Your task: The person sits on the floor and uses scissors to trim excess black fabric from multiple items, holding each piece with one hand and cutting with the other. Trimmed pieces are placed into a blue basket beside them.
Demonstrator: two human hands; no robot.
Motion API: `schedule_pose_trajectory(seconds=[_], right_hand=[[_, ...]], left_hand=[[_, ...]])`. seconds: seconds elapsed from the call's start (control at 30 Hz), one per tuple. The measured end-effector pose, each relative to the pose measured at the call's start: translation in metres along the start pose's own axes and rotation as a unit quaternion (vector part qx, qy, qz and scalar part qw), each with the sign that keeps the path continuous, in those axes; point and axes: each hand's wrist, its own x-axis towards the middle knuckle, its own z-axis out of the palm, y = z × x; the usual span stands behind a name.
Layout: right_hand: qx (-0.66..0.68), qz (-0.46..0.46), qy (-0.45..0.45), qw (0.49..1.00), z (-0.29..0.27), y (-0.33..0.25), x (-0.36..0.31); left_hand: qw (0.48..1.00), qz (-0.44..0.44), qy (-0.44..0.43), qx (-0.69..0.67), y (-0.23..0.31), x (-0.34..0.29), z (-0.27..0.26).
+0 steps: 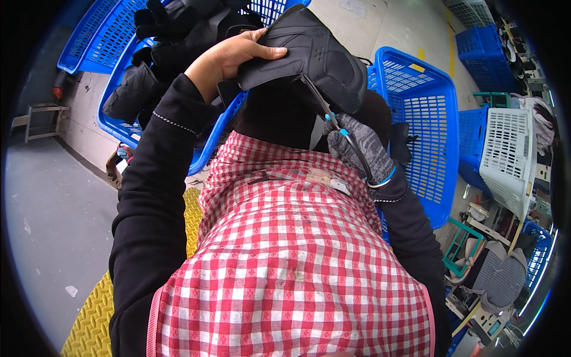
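My bare left hand (235, 55) grips a black moulded pad (318, 52) at its left edge, thumb on top, over my lap. Raised lines and stitching run across the pad's surface. My right hand (364, 146), in a grey knitted glove, is closed around a pair of long metal scissors (323, 102) with light-blue bits near the fingers. The scissors' tips meet the pad's lower edge. Whether the blades are cutting into it I cannot tell.
At the left, a blue basket (122, 130) holds several black padded pieces (134, 94). On my right stands another blue basket (447, 119) with a dark piece inside. A white crate (507, 156) and more blue crates stand farther right. Yellow textured matting (95, 318) lies lower left.
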Motion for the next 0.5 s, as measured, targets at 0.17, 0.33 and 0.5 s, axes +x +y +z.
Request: schedule_pose_trajectory(seconds=[0.17,0.33,0.5], right_hand=[[-0.072,0.056,0.021,0.996,0.000,-0.011,0.003],[0.053,0.146,0.032,0.987,0.012,-0.026,0.000],[0.060,0.136,0.045,0.988,0.019,-0.020,0.005]], left_hand=[[1.000,0.002,0.008,-0.001,-0.001,-0.002,0.002],[1.000,0.008,-0.011,-0.008,-0.001,0.000,-0.002],[0.999,-0.001,-0.028,-0.018,-0.003,0.001,-0.007]])
